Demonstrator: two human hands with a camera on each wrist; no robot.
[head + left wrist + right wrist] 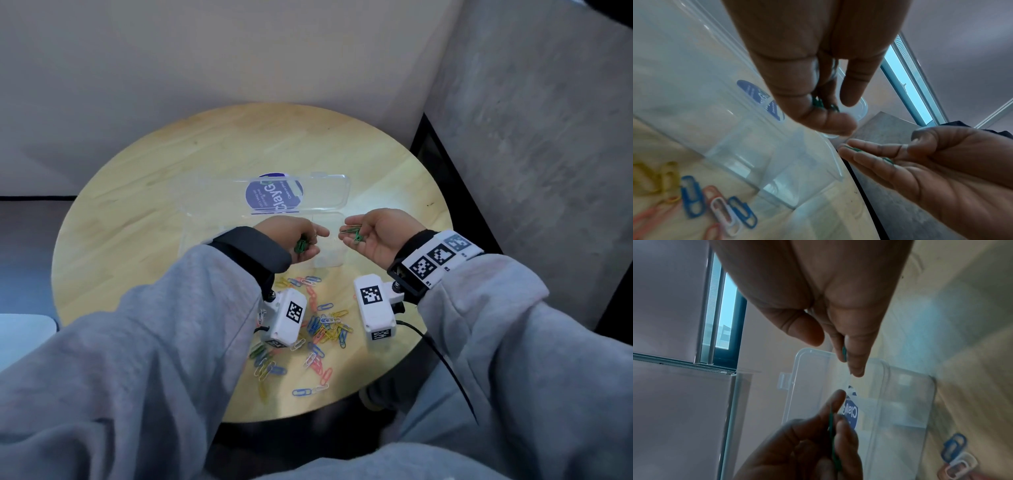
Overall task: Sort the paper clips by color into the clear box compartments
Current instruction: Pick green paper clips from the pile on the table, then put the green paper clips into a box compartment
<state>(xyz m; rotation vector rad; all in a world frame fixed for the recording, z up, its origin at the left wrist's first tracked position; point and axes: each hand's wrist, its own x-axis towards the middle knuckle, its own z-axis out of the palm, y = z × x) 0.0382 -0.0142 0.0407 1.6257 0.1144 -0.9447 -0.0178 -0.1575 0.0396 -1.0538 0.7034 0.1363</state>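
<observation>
A clear box point(330, 257) stands mid-table, its lid point(329, 192) open behind it with a purple label. Above the box, my left hand point(310, 237) curls round a bunch of green paper clips point(301, 246); the left wrist view shows these clips point(818, 102) between thumb and fingers. My right hand point(363, 233) faces it palm up, loosely cupped, with a few green clips point(354, 235) lying on its fingers point(869, 155). The two hands' fingertips are a short gap apart. A mixed pile of paper clips point(318, 329) lies near me.
The round wooden table point(171, 192) fits into a corner, with a wall behind and a grey wall on the right. Blue, white, pink and yellow clips point(694, 201) lie just in front of the box. A cable point(442, 356) runs off the table's right edge.
</observation>
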